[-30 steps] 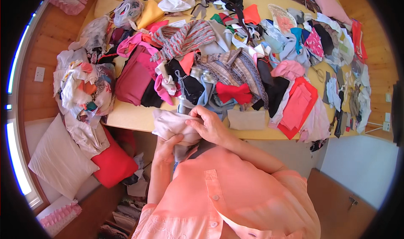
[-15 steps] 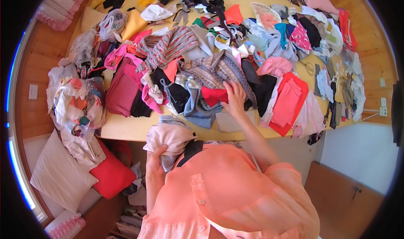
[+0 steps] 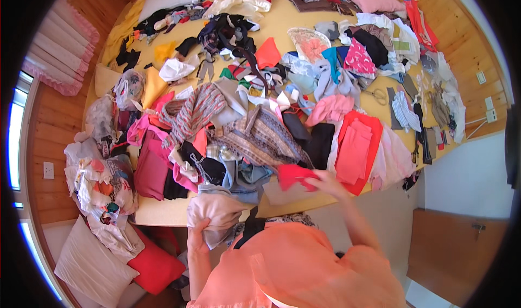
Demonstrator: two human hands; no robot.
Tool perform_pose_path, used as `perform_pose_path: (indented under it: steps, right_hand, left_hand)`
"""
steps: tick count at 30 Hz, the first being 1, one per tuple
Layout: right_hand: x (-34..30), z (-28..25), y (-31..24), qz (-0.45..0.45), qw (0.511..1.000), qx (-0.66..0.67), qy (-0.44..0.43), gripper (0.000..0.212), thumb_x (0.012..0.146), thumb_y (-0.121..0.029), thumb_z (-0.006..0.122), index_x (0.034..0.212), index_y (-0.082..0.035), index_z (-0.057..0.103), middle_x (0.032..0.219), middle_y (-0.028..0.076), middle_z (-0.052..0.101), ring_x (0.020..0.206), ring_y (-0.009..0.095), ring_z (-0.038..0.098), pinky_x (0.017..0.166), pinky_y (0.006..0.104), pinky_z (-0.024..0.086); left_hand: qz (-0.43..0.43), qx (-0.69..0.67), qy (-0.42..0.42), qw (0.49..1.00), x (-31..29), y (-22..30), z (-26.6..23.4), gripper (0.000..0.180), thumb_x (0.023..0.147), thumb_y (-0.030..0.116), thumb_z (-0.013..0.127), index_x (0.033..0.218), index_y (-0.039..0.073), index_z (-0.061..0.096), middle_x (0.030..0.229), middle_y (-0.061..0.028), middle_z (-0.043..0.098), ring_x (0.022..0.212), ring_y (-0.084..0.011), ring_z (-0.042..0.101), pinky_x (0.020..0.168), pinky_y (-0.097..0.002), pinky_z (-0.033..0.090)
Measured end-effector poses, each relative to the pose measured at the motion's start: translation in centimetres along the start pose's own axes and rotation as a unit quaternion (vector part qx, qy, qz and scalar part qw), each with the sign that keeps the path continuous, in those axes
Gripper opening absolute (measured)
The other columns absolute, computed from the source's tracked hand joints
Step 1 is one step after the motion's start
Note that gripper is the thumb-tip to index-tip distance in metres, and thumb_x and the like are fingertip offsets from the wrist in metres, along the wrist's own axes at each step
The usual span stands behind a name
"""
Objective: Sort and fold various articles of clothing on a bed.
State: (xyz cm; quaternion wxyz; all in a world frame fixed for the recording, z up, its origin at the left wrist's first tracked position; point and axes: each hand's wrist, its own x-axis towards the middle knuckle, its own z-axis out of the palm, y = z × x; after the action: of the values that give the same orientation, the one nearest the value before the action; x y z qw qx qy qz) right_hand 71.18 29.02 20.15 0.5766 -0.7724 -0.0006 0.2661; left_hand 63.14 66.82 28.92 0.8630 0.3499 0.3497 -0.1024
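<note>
Two hands are at the near edge of the worktop (image 3: 163, 214), and each one has cloth with it. The left hand (image 3: 199, 236) is closed around the lower left side of a pale pink cloth (image 3: 213, 213); this bunched cloth rises above the fingers and spreads to their right. The right hand (image 3: 330, 184) is a little blurred, but its fingers are narrow on the right end of a red cloth (image 3: 293, 176). So the red cloth extends to the left of this hand; how firmly it is pinched, I cannot tell.

Just below the red cloth, to the left of the right hand, lies a flat beige piece (image 3: 282, 195). Beyond this hand there is a black cloth (image 3: 320, 145), and farther to its left, a patterned knit cloth (image 3: 255, 137). To its upper right lies a folded coral cloth (image 3: 354, 150). Beyond the left hand, to the right, are crumpled blue-grey clothes (image 3: 247, 180).
</note>
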Motion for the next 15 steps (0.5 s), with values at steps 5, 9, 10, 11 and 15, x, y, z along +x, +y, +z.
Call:
perform_pose_path:
  steps: [5, 9, 10, 11, 15]
  right_hand:
    - [-11.8, -17.8, 2.6, 0.179, 0.96, 0.126, 0.177, 0.029, 0.079, -0.018, 0.055, 0.105, -0.005, 0.053, 0.072, -0.001, 0.056, 0.056, 0.007, 0.05, 0.045, 0.02, 0.039]
    - [-23.0, -33.6, 6.5, 0.0, 0.701, 0.277, 0.657, 0.021, 0.079, -0.01, 0.052, 0.099, -0.004, 0.052, 0.083, 0.005, 0.055, 0.07, 0.014, 0.053, 0.061, 0.0258, 0.045]
    - [-24.0, -35.7, 4.1, -0.067, 0.493, 0.273, 0.823, 0.022, 0.076, -0.007, 0.054, 0.098, -0.002, 0.051, 0.085, 0.007, 0.054, 0.07, 0.017, 0.054, 0.061, 0.0284, 0.047]
    - [-24.8, -37.4, 3.0, -0.132, 0.247, 0.245, 0.928, 0.023, 0.074, -0.004, 0.055, 0.097, -0.001, 0.049, 0.087, 0.009, 0.053, 0.07, 0.019, 0.055, 0.061, 0.0311, 0.049]
    - [-15.9, -43.1, 13.2, -0.166, 0.655, 0.069, 0.734, 0.029, 0.071, -0.001, 0.057, 0.098, -0.001, 0.048, 0.089, 0.011, 0.054, 0.071, 0.02, 0.056, 0.05, 0.0276, 0.047]
  left_hand:
    - [-0.018, -0.03, -0.007, 0.999, 0.2, -0.2, 1.5, 0.056, 0.069, -0.003, 0.051, 0.121, 0.002, 0.03, 0.114, -0.0191, 0.043, 0.103, -0.034, 0.046, 0.086, -0.0468, 0.039]
    - [-0.028, -0.031, -0.002, 0.999, 0.4, -0.9, 3.1, 0.056, 0.069, -0.001, 0.052, 0.121, 0.002, 0.031, 0.113, -0.0184, 0.044, 0.102, -0.0327, 0.046, 0.086, -0.0455, 0.039]
    - [-0.029, -0.029, -0.002, 0.999, 0.2, -1.3, 3.4, 0.056, 0.069, -0.001, 0.052, 0.121, 0.002, 0.031, 0.113, -0.0184, 0.044, 0.102, -0.0327, 0.046, 0.086, -0.0455, 0.039]
    - [-0.026, -0.034, -0.005, 0.999, 0.2, -1.5, 3.5, 0.055, 0.069, 0.0, 0.052, 0.121, 0.001, 0.031, 0.113, -0.0183, 0.044, 0.102, -0.0326, 0.047, 0.086, -0.0454, 0.039]
    - [-0.023, -0.055, 0.009, 0.998, 0.8, -2.6, 4.0, 0.054, 0.07, 0.001, 0.052, 0.12, 0.001, 0.032, 0.112, -0.0181, 0.045, 0.101, -0.0325, 0.048, 0.086, -0.0456, 0.039]
